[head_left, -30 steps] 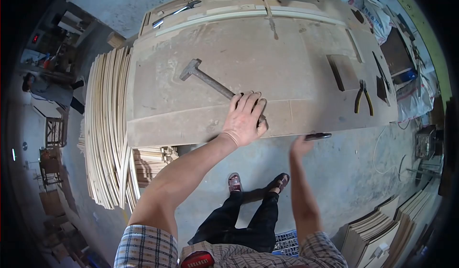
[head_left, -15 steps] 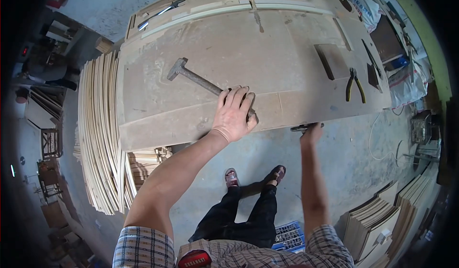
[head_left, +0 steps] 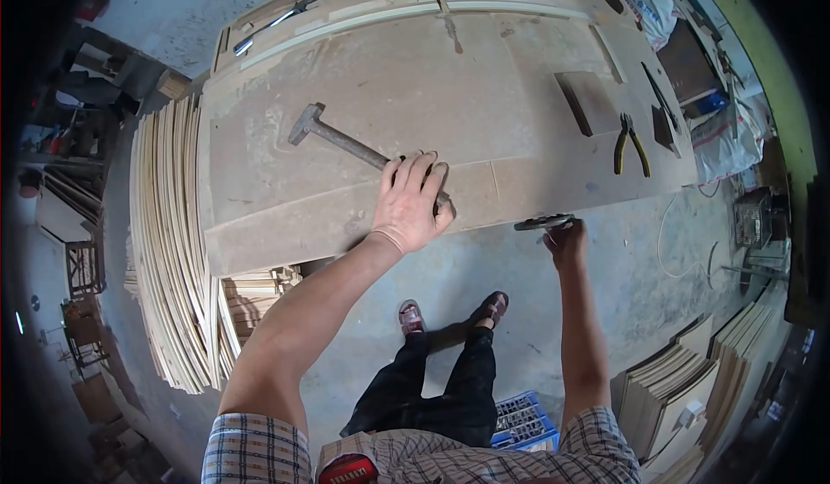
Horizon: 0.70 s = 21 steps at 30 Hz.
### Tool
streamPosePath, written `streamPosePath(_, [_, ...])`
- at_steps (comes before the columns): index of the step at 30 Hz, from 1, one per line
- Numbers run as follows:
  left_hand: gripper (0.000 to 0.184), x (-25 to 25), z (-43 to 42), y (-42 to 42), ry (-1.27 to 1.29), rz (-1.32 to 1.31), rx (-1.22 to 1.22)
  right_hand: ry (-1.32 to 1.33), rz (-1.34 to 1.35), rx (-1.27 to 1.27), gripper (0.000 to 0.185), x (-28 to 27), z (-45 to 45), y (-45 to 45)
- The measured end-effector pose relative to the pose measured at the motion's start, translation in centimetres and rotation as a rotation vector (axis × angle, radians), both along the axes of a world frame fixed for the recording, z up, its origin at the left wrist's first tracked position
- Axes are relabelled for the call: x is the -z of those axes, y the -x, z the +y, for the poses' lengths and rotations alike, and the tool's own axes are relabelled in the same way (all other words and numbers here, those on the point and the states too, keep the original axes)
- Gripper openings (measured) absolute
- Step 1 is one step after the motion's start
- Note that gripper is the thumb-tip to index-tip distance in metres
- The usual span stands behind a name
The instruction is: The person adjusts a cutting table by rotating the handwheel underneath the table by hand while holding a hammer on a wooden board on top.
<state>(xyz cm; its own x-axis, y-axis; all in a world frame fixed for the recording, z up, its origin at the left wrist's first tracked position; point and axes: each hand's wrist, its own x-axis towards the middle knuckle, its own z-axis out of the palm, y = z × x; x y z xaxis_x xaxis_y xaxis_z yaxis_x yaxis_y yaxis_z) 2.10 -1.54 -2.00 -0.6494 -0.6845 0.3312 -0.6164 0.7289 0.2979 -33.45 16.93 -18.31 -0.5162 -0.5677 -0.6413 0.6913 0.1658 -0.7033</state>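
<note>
The worktop [head_left: 432, 86] is dusty tan, with pale scuffs towards 11 o'clock and a brown streak at 12. At 11 o'clock, the hammer [head_left: 346, 143] is dull grey-brown; at 3, the hand tool [head_left: 543, 222] is dark grey. The pliers [head_left: 618, 153], at 2, have yellow-and-black handles. Wooden strips [head_left: 169, 251] at 9 are cream. The shirt [head_left: 258, 449], at 7, is blue, brown and white check; at 6, the trousers [head_left: 419, 408] are black. A crate [head_left: 519, 408] at 5 is blue.

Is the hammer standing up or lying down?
Lying down: the hammer's head and handle stretch along the tabletop, and the left hand covers the handle's far end from the head.
</note>
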Motion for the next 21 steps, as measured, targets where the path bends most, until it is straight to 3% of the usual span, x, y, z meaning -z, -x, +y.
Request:
streamPosePath(1, [0.059, 0.0, 0.0, 0.1, 0.004, -0.004, -0.009, 0.181, -0.183, 0.027, 0.029, 2.0, -0.6, 1.2])
streamPosePath(2, [0.059, 0.1, 0.0, -0.1, 0.007, -0.011, -0.026, 0.185, -0.19, 0.024, 0.029, 1.5, -2.2, 0.4])
streamPosePath(4, [0.059, 0.5, 0.0, -0.3, 0.011, -0.022, -0.032, -0.03, 0.113, 0.266, 0.038, 1.1, -4.4, -2.8])
streamPosePath(5, [0.06, 0.6, -0.1, -0.1, 0.019, -0.018, -0.029, -0.03, 0.111, 0.265, 0.038, 2.6, -4.4, -4.0])
streamPosePath(7, [0.06, 0.5, 0.2, 0.0, 0.016, -0.03, -0.027, -0.429, 0.819, -0.008, 0.039, 5.1, -3.0, -7.1])
streamPosePath(8, [0.06, 0.3, 0.0, 0.0, 0.026, -0.04, -0.027, -0.426, 0.819, -0.001, 0.039, 5.3, -3.2, -9.3])
streamPosePath(10, [0.06, 0.3, 0.4, 0.0, 0.018, -0.037, -0.024, -0.312, 1.662, -0.029, 0.041, 5.5, -2.6, -13.1])
streamPosePath(11, [0.06, 0.2, 0.1, 0.0, 0.023, -0.032, -0.027, -0.308, 1.665, -0.018, 0.041, 5.3, -2.9, -12.6])
streamPosePath(13, [0.06, 0.2, 0.4, -0.1, 0.015, -0.036, -0.018, -0.307, 1.649, -0.352, 0.046, 5.1, -1.2, -10.7])
streamPosePath(14, [0.06, 0.0, 0.1, 0.0, 0.017, -0.035, -0.015, -0.359, 1.455, -0.612, 0.045, 4.1, -0.5, -8.9])
streamPosePath(15, [0.06, -0.2, -0.1, 0.1, 0.025, -0.024, -0.011, -0.36, 1.467, -0.601, 0.045, 3.3, -0.5, -7.7])
streamPosePath(17, [0.059, -0.3, 0.2, 0.1, 0.002, -0.005, -0.03, -0.1, 0.299, -0.273, 0.04, -3.2, -0.2, -5.8])
streamPosePath(18, [0.058, -0.6, 0.0, 0.2, -0.016, -0.013, -0.019, -0.015, 0.2, -0.17, 0.034, -4.8, -0.2, -4.2])
streamPosePath(19, [0.057, -0.5, 0.0, -0.4, 0.01, -0.002, -0.012, 0.019, 0.022, -0.175, 0.039, -1.9, 0.0, -1.2])
streamPosePath(21, [0.055, -0.5, -0.1, -0.5, -0.024, -0.038, 0.05, -0.258, 1.009, -0.607, 0.03, 2.2, -0.7, -0.7])
